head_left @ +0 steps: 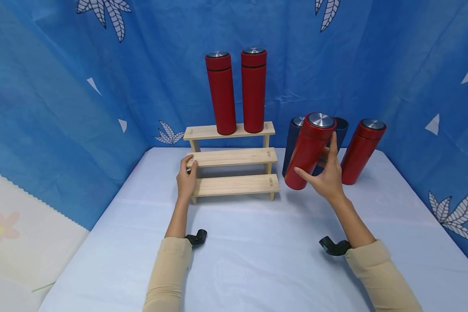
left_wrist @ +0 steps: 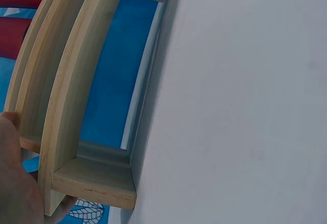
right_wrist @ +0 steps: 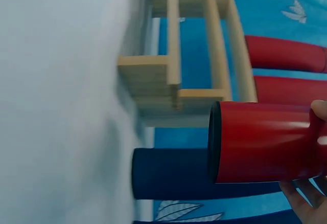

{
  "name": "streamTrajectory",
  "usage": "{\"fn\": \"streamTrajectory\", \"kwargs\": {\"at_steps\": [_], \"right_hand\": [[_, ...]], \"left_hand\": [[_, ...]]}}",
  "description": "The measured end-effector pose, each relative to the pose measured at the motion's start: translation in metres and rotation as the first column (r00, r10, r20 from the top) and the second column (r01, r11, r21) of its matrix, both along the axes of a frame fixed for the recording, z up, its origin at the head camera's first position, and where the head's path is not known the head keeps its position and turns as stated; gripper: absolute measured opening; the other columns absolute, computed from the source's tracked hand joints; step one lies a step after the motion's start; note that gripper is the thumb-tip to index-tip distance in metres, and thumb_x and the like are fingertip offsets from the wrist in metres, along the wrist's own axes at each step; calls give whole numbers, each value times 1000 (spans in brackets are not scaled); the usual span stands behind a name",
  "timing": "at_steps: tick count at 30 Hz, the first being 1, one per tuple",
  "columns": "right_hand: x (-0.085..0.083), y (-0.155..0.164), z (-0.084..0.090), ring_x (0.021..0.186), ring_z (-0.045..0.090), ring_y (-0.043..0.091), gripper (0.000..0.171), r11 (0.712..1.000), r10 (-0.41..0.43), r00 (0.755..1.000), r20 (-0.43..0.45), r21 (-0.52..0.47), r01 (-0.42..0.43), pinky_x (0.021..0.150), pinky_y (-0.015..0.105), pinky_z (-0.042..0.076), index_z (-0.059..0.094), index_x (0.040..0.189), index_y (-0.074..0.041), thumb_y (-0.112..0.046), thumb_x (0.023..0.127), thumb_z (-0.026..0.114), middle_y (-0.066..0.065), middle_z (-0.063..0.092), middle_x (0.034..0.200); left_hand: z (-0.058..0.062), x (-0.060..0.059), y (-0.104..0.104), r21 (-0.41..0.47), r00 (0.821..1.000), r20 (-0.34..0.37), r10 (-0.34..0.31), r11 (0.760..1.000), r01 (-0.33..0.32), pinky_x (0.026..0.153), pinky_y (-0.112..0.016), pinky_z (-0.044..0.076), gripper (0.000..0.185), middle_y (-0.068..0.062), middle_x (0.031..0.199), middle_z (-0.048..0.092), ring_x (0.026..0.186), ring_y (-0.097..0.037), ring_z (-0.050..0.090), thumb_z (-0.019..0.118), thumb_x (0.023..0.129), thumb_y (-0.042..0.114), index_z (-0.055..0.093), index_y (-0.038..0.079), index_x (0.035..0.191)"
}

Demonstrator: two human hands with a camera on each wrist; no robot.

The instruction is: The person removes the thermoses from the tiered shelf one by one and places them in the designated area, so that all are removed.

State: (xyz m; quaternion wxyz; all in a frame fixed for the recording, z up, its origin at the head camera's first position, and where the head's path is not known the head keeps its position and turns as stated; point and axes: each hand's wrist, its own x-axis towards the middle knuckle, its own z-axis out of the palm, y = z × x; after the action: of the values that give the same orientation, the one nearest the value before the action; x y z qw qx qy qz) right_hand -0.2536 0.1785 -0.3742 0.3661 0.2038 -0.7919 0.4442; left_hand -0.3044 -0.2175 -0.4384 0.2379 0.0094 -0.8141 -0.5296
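Note:
My right hand (head_left: pixel 328 175) grips a red thermos flask (head_left: pixel 309 149) with a silver-topped lid, held tilted above the table beside the right end of a three-tier wooden stand (head_left: pixel 234 185). In the right wrist view the flask's dark base (right_wrist: pixel 214 142) points toward the stand, and fingers show at its far end. At the stand's left side, my left hand (head_left: pixel 186 180) holds the end of the middle shelf (head_left: pixel 234 157) between thumb and fingers. Two more red flasks (head_left: pixel 221 95) stand upright on the top shelf (head_left: pixel 203 132); the middle and bottom shelves are bare.
Behind the held flask stand two dark blue flasks (head_left: pixel 291 145), partly hidden by it and my hand. Another red flask (head_left: pixel 362 151) stands on the table farther right. The pale table (head_left: pixel 253 260) meets a blue patterned cloth (head_left: pixel 160 65) at the back and sides.

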Motion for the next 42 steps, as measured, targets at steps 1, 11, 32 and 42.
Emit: {"fn": "streamTrajectory", "kwargs": {"at_steps": [1, 11, 32, 42], "right_hand": [[0, 1, -4, 113, 49, 25, 116, 1000, -2, 1000, 8, 3, 2, 84, 42, 49, 4, 149, -15, -6, 64, 83, 10, 45, 132], [-7, 4, -38, 112, 48, 37, 118, 997, -5, 993, 118, 79, -5, 80, 57, 45, 2, 149, -21, -6, 65, 83, 24, 44, 127], [-12, 5, -60, 113, 46, 38, 118, 997, 30, 985, 171, 58, -41, 79, 57, 46, 0, 149, -23, -3, 66, 82, 25, 41, 128], [-8, 1, -47, 126, 34, 28, 101, 999, -37, 999, 7, 22, 37, 95, 55, 36, 16, 147, -13, -11, 68, 78, 15, 36, 139]], "left_hand": [[0, 0, 0, -1, 1000, 0, -1, 1000, 1, 88, -44, 43, 46, -7, 136, 46, 111, -28, 52, 42, 95, 47, 42, 24, 135], [1, 0, 0, 8, 1000, -2, -11, 1000, 11, 88, -45, 43, 47, -8, 136, 46, 111, -30, 51, 43, 95, 46, 41, 22, 136], [0, -3, -2, 2, 1000, 3, 0, 1000, -1, 90, -43, 42, 47, -7, 137, 45, 115, -28, 50, 42, 95, 49, 42, 25, 135], [-1, -3, -3, 10, 1000, -2, -9, 1000, 9, 90, -43, 42, 47, -6, 137, 45, 113, -27, 50, 43, 94, 48, 42, 25, 135]]}}
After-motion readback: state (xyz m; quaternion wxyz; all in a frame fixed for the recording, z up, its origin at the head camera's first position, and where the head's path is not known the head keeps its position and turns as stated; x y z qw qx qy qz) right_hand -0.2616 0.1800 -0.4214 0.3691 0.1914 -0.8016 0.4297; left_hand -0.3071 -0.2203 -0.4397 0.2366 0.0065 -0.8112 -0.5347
